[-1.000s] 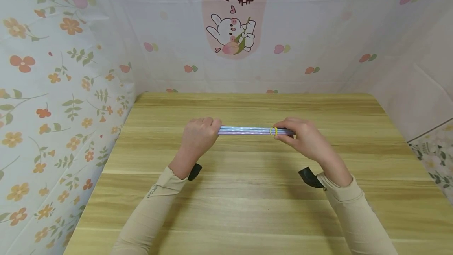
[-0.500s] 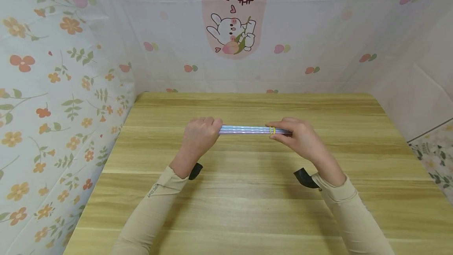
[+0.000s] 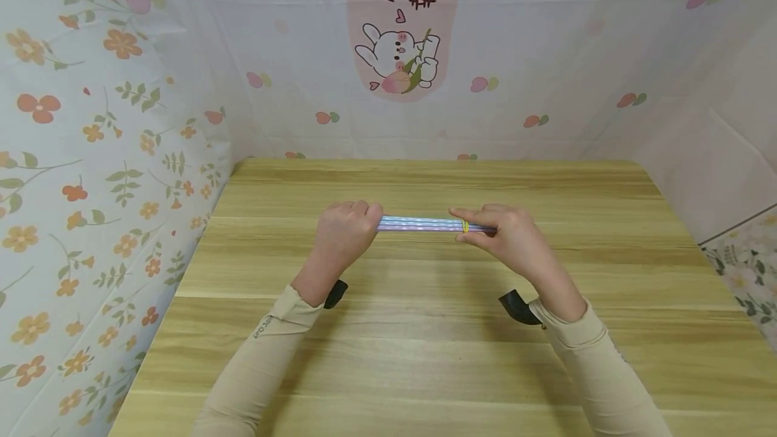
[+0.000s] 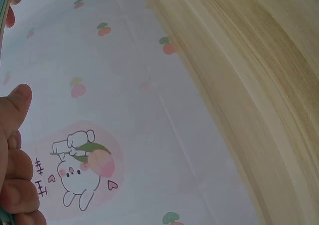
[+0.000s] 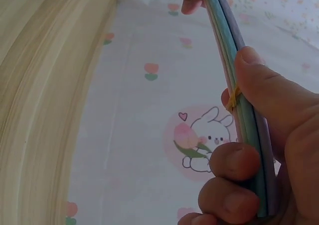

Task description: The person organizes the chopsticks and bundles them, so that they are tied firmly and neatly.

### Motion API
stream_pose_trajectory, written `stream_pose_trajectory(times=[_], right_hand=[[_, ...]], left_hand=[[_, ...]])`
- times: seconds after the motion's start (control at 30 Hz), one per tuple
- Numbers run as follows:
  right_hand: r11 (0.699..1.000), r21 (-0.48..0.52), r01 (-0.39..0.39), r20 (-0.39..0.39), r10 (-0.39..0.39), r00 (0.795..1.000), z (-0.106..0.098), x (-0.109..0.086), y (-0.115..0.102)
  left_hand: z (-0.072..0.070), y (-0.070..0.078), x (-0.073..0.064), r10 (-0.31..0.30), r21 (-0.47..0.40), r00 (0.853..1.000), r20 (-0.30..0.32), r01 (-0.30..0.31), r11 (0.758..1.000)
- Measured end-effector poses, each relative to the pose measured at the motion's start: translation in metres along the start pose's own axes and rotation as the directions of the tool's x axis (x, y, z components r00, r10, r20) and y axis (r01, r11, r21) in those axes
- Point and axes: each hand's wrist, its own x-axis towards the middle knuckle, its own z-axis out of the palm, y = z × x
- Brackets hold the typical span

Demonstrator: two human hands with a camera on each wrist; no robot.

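A bundle of slim pastel sticks (image 3: 419, 224), blue, purple and green, is held level above the wooden table. At its left end my left hand (image 3: 344, 231) grips it with curled fingers, hiding that end. My right hand (image 3: 512, 238) holds the other end. In the right wrist view its lower fingers (image 5: 234, 160) curl round the sticks, and the thumb (image 5: 264, 75) lies along them. A yellow rubber band (image 3: 465, 226) circles the bundle near the right end, between my right thumb and forefinger. The left wrist view shows mostly my left fingers (image 4: 20, 185) at its edge.
The wood-grain table (image 3: 400, 369) spreads below both arms. A white printed cloth (image 3: 546, 52) hangs behind it, and a flowered cloth (image 3: 103, 221) hangs at the left. Black wrist mounts (image 3: 519, 307) stick out from the sleeves.
My right hand has shifted left, its thumb and forefinger tips now reaching past the rubber band. The band appears slightly farther left. My left hand has hardly moved and keeps its grip.
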Motion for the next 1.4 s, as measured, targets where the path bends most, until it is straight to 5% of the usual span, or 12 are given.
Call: stream_pose_trajectory(times=[0.4,1.0,1.4], right_hand=[[0.992,-0.029,-0.120,0.056,0.122,0.991,-0.012,-0.007,-0.001],[0.987,-0.160,-0.035,0.101,0.052,0.994,-0.013,-0.003,-0.008],[0.993,-0.111,0.037,0.132,-0.023,0.991,-0.011,0.003,-0.009]], left_hand=[[0.000,-0.002,-0.001,-0.001,-0.001,0.999,0.042,0.001,1.000],[0.000,-0.001,-0.003,0.004,0.004,0.999,0.053,-0.004,1.000],[0.002,-0.002,0.000,0.004,-0.008,1.000,0.007,-0.004,1.000]])
